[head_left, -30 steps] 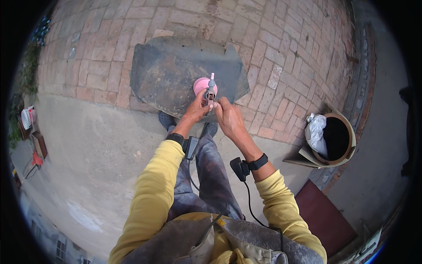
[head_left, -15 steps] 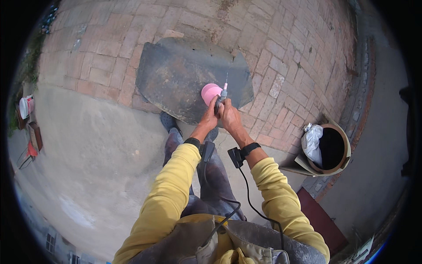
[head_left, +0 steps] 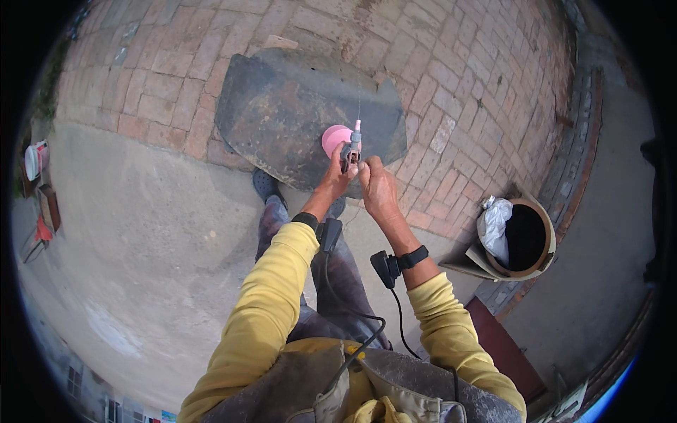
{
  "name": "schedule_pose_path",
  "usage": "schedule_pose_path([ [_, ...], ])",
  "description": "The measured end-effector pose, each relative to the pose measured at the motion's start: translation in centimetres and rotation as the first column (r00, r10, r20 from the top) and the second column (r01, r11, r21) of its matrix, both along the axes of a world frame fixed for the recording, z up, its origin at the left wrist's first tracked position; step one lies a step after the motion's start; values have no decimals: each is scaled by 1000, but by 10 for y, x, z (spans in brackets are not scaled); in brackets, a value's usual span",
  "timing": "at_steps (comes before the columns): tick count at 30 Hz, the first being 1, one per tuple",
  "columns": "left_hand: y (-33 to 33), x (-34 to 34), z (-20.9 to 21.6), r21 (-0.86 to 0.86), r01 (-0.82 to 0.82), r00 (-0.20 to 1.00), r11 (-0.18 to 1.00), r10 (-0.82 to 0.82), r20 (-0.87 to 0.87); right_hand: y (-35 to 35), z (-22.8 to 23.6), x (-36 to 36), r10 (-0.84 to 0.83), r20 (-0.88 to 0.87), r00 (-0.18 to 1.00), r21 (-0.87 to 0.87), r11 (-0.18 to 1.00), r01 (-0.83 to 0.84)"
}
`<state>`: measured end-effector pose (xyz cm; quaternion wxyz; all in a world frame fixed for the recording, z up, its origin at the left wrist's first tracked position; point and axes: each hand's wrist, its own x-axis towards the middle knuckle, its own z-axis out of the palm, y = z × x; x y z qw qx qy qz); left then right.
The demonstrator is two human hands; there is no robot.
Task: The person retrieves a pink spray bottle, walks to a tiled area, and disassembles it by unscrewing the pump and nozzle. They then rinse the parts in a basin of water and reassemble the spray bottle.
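Head view: two hands are shown raised together in front of the body, above a dark curved panel (head_left: 296, 113) that lies on the brick paving (head_left: 465, 77). The left hand (head_left: 336, 180) is closed around a small grey tool with a pink tip (head_left: 350, 146), which is held upright just above the fingers. The right hand (head_left: 378, 189) is loosely clenched just beside it, its fingertips close to the tool's lower end; whether they touch the tool cannot be told. A round pink cap (head_left: 335, 139) is seen directly behind the tool, over the panel; it cannot be told whether it is held or rests on the panel. Both forearms are covered by yellow sleeves, and a small black device is strapped at each wrist, with a cable running down from it. A round bin (head_left: 537, 243) with a white bag (head_left: 492, 224) in it stands well apart to the right, at the paving's edge.
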<state>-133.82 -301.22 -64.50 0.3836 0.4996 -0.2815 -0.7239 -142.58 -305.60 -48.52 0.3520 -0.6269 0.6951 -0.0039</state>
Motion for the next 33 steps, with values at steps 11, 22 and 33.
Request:
schedule_pose_path([
  [11,-8,39,8,346,1,942,938,116,-314,2,-54,-26,-153,188,970,42,988,148],
  [22,-36,46,12,-144,505,541,851,-182,821,11,-102,-6,-117,140,983,-48,991,124],
  [33,-55,40,-18,-375,532,655,759,-88,751,14,-117,-8,-91,99,991,-133,986,104],
])
